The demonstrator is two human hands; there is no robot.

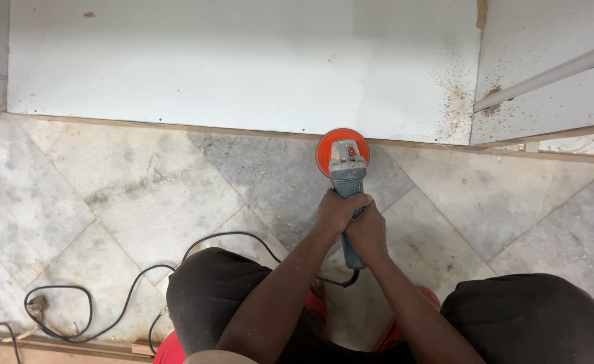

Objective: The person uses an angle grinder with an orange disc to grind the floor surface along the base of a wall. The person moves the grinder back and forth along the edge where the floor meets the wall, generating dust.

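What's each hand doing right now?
Left hand: closed on the grinder.
Right hand: closed on the grinder, just behind the left.

White board (pixel 243 61) ahead, black cable (pixel 128 296) trailing left

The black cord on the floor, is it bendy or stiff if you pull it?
Probably bendy: the black cord lies in loose loops on the marble floor. It looks thin, so likely light, and would probably drag and snake along instead of rolling. It runs to the angle grinder gripped by both hands, left hand and right hand, so tugging might jerk the tool.
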